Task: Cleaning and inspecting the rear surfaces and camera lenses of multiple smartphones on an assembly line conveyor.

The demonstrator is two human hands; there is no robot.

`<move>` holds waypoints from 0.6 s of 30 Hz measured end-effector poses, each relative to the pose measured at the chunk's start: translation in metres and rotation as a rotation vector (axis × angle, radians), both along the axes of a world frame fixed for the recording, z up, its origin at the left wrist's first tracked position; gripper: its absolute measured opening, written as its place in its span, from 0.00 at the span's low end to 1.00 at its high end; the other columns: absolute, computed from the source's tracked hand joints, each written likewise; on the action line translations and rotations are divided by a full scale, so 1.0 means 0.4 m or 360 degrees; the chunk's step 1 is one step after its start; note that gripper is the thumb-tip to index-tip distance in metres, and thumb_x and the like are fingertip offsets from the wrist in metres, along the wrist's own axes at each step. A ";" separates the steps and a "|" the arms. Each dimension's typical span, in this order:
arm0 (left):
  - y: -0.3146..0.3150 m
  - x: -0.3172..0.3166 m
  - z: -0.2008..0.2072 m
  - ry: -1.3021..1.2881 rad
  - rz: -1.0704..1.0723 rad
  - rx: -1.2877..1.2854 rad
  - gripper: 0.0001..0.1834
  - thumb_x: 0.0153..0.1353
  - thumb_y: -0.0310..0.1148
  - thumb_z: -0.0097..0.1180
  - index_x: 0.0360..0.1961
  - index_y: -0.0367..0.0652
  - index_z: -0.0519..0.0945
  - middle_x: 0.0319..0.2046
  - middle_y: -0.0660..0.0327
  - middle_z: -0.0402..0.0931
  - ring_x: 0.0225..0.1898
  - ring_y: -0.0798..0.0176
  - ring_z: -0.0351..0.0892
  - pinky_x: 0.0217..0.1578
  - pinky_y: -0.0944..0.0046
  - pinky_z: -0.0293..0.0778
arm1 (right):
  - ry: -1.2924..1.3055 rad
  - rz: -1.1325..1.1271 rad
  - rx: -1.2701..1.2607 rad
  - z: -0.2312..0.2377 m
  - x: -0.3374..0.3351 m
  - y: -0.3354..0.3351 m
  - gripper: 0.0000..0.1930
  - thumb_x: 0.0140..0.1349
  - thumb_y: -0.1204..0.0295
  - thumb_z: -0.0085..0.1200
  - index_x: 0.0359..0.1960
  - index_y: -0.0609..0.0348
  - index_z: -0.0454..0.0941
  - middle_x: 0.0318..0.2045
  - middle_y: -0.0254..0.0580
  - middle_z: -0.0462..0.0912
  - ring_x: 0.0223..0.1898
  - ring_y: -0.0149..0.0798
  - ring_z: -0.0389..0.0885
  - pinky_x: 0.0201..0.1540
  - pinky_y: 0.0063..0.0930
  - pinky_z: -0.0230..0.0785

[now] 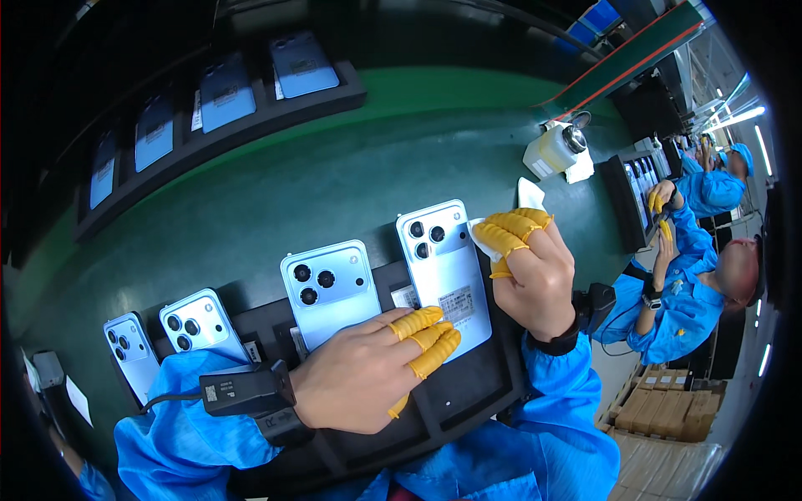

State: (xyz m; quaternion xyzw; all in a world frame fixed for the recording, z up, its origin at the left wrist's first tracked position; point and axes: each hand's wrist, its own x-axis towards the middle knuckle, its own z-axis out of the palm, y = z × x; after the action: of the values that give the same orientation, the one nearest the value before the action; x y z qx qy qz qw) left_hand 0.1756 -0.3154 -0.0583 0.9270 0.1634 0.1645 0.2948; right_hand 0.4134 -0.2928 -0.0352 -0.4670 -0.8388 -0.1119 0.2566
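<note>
Hands [359,371] at light-blue phone [436,271] with printed label [457,307]

head view | left fisheye, head-worn | faces down over workbench [401,167] | close range

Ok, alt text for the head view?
The left hand in yellow finger covers rests on a blue phone; the right hand holds a white cloth at its right edge. Three more phones lie to the left, four in a farther tray.
</note>
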 end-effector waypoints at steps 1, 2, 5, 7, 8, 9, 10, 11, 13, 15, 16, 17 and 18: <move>0.001 0.002 -0.002 -0.0001 -0.0002 -0.0002 0.31 0.50 0.28 0.53 0.59 0.36 0.71 0.53 0.50 0.74 0.61 0.55 0.69 0.64 0.57 0.61 | -0.0011 -0.0014 -0.0048 0.000 0.007 -0.007 0.15 0.32 0.84 0.57 0.28 0.64 0.83 0.27 0.43 0.79 0.26 0.42 0.73 0.29 0.30 0.71; 0.001 0.005 -0.005 -0.0020 0.0005 0.0006 0.31 0.50 0.28 0.53 0.59 0.35 0.71 0.53 0.51 0.74 0.61 0.55 0.69 0.64 0.57 0.61 | -0.0022 -0.0029 -0.0096 0.000 0.012 -0.011 0.16 0.31 0.84 0.58 0.28 0.64 0.83 0.27 0.43 0.79 0.26 0.42 0.74 0.29 0.30 0.72; 0.001 0.003 -0.002 0.0003 -0.0004 0.0023 0.30 0.52 0.28 0.53 0.59 0.35 0.70 0.53 0.51 0.74 0.61 0.54 0.69 0.64 0.57 0.61 | 0.0013 0.0019 -0.0036 0.002 0.004 -0.013 0.17 0.31 0.84 0.57 0.29 0.63 0.83 0.28 0.43 0.79 0.27 0.42 0.75 0.30 0.30 0.72; 0.001 0.004 -0.007 0.0037 -0.0021 0.0026 0.30 0.53 0.29 0.53 0.60 0.35 0.70 0.53 0.50 0.74 0.61 0.53 0.68 0.65 0.56 0.60 | 0.0008 0.0021 -0.0049 0.002 0.001 -0.020 0.17 0.31 0.84 0.57 0.30 0.64 0.83 0.28 0.43 0.80 0.27 0.43 0.75 0.31 0.31 0.73; 0.001 0.007 -0.016 0.0046 -0.0045 0.0028 0.29 0.55 0.31 0.53 0.60 0.35 0.69 0.55 0.50 0.73 0.62 0.52 0.67 0.65 0.56 0.59 | 0.0001 0.0025 -0.0060 0.002 -0.001 -0.024 0.17 0.31 0.84 0.57 0.30 0.64 0.83 0.29 0.44 0.80 0.28 0.43 0.76 0.32 0.31 0.73; 0.000 0.002 -0.017 0.0064 -0.0058 0.0032 0.29 0.57 0.32 0.53 0.60 0.35 0.69 0.56 0.49 0.71 0.63 0.51 0.66 0.66 0.55 0.57 | 0.0014 0.0038 -0.0058 0.006 -0.009 -0.024 0.17 0.31 0.84 0.57 0.30 0.64 0.83 0.29 0.44 0.80 0.28 0.43 0.76 0.32 0.31 0.73; -0.003 -0.006 -0.013 0.0078 -0.0042 0.0034 0.29 0.57 0.32 0.53 0.60 0.35 0.69 0.56 0.49 0.71 0.63 0.51 0.66 0.66 0.55 0.57 | 0.0001 0.0086 -0.0057 0.015 -0.019 -0.021 0.17 0.33 0.84 0.57 0.30 0.64 0.83 0.30 0.44 0.80 0.29 0.43 0.77 0.32 0.31 0.73; -0.007 -0.016 -0.008 0.0110 -0.0057 0.0087 0.29 0.59 0.34 0.52 0.61 0.35 0.68 0.58 0.49 0.70 0.64 0.50 0.64 0.67 0.55 0.55 | -0.0011 0.0137 -0.0055 0.024 -0.032 -0.019 0.16 0.34 0.84 0.57 0.30 0.64 0.83 0.31 0.45 0.81 0.30 0.44 0.77 0.33 0.32 0.74; -0.011 -0.044 0.019 0.0117 -0.0070 0.0103 0.28 0.61 0.37 0.51 0.61 0.35 0.68 0.61 0.49 0.66 0.66 0.50 0.61 0.69 0.54 0.50 | -0.0046 0.0239 -0.0045 0.052 -0.055 -0.014 0.15 0.35 0.83 0.57 0.31 0.64 0.83 0.32 0.45 0.81 0.31 0.44 0.78 0.34 0.31 0.74; -0.029 -0.105 0.045 0.0105 -0.0035 0.0139 0.28 0.61 0.37 0.51 0.61 0.36 0.68 0.61 0.49 0.66 0.65 0.50 0.62 0.68 0.54 0.51 | -0.0122 0.0419 -0.0038 0.055 -0.073 -0.004 0.15 0.38 0.80 0.58 0.33 0.65 0.83 0.36 0.46 0.81 0.35 0.44 0.79 0.38 0.31 0.75; -0.037 -0.138 0.047 0.0091 -0.0022 0.0174 0.28 0.61 0.38 0.52 0.61 0.36 0.69 0.60 0.49 0.67 0.65 0.51 0.63 0.68 0.53 0.52 | -0.0110 0.0438 -0.0040 0.053 -0.090 0.006 0.15 0.38 0.80 0.58 0.33 0.65 0.83 0.36 0.46 0.81 0.35 0.44 0.79 0.38 0.31 0.75; -0.040 -0.168 0.044 0.0126 -0.0012 0.0304 0.27 0.61 0.38 0.52 0.60 0.38 0.69 0.59 0.51 0.69 0.63 0.51 0.65 0.68 0.53 0.53 | -0.0083 0.0615 -0.0058 0.052 -0.117 0.020 0.16 0.38 0.79 0.58 0.34 0.66 0.83 0.36 0.46 0.81 0.36 0.43 0.79 0.40 0.31 0.75; -0.044 -0.191 0.042 0.0135 -0.0005 0.0302 0.27 0.61 0.38 0.52 0.60 0.38 0.69 0.59 0.51 0.69 0.63 0.51 0.65 0.68 0.53 0.53 | -0.0059 0.0780 -0.0072 0.053 -0.148 0.029 0.18 0.37 0.78 0.59 0.35 0.66 0.82 0.37 0.46 0.81 0.36 0.43 0.79 0.42 0.31 0.75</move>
State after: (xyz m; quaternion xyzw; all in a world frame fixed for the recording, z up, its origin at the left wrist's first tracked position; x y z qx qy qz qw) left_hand 0.0993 -0.3329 -0.0415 0.9572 0.1578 0.1394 0.1987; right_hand 0.3541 -0.2813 -0.0141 -0.2529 -0.9339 -0.0361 0.2501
